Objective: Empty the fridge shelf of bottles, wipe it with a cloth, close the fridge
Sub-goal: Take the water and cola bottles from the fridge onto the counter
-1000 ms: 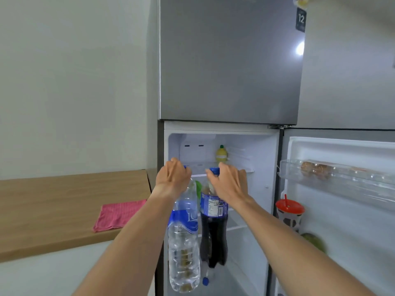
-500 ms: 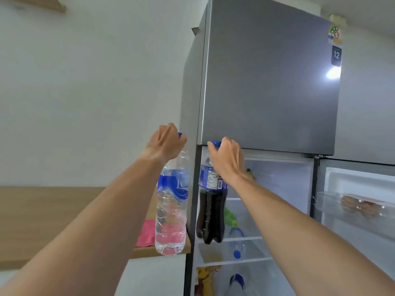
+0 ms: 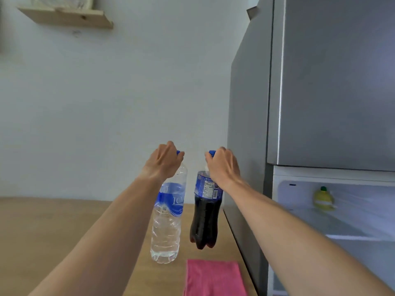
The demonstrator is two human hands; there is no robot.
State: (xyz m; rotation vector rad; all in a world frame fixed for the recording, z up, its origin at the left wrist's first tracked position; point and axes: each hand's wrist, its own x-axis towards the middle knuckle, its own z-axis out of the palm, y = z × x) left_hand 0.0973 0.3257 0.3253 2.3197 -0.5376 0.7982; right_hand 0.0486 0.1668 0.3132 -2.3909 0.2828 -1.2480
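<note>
Bottles now clear of fridge (image 3: 333, 82) and over wooden counter (image 3: 53, 223): left hand (image 3: 164, 162) clenched on water bottle (image 3: 167, 218), right hand (image 3: 222, 165) on cola bottle (image 3: 205, 212), pink cloth (image 3: 213, 278) at six o'clock below them; setting down comes next.

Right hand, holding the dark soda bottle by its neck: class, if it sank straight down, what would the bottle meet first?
Probably the wooden counter. The right hand hangs the soda bottle above it, just behind the pink cloth. Depth is unclear, so its base might clip the cloth's far edge.
</note>
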